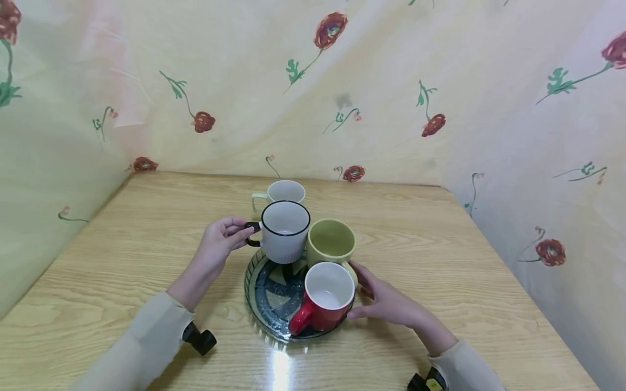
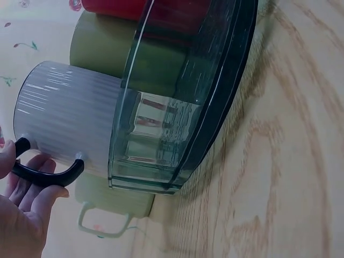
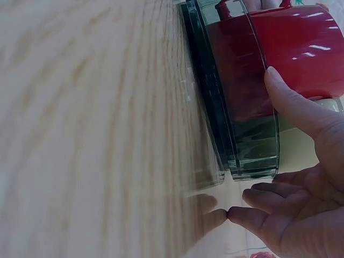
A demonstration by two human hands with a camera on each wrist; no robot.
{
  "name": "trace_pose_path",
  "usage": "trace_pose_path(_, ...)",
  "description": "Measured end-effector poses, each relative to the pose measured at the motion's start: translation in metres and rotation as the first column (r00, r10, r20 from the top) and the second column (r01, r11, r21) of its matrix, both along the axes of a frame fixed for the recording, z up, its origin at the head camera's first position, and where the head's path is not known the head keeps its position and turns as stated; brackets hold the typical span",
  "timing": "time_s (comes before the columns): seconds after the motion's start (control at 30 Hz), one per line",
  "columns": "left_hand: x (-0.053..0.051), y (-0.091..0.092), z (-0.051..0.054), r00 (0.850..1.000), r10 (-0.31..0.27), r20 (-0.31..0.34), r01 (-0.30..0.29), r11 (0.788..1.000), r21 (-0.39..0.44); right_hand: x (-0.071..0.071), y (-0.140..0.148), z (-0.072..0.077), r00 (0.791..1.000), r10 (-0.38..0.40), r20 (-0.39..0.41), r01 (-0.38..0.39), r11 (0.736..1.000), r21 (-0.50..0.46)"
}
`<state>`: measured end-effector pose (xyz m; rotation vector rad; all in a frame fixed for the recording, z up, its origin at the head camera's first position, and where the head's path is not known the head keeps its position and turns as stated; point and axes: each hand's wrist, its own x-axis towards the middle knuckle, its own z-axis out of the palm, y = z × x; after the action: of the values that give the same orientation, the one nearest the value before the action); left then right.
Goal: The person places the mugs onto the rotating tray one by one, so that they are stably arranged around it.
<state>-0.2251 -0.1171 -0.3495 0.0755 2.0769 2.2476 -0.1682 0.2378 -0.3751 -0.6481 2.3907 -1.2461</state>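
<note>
Pinching its handle (image 2: 56, 179), left grip (image 1: 223, 239) flanks the white mug (image 1: 285, 239); loose right grip (image 1: 388, 304) flanks red mug (image 1: 326, 304).

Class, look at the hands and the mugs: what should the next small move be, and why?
I'd probably lower the black-rimmed mug gently into the glass dish: the left hand holds the mug's black handle, the mug's base looks about level with the dish's rim, and bare dish floor shows left of the red mug.
</note>
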Motion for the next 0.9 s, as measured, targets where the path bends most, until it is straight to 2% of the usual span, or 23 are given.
trace_pose_path(0.6,0.017,0.000,0.000,0.999,0.030,0.041,-0.030,0.999,-0.023,0.001,0.000,-0.001,1.000,0.013,-0.001,-0.014,0.999,-0.032)
trace_pose_path(0.9,0.016,0.000,-0.002,0.999,0.019,0.048,-0.019,1.000,-0.011,0.001,0.001,0.000,1.000,0.023,-0.006,-0.023,0.999,-0.034)
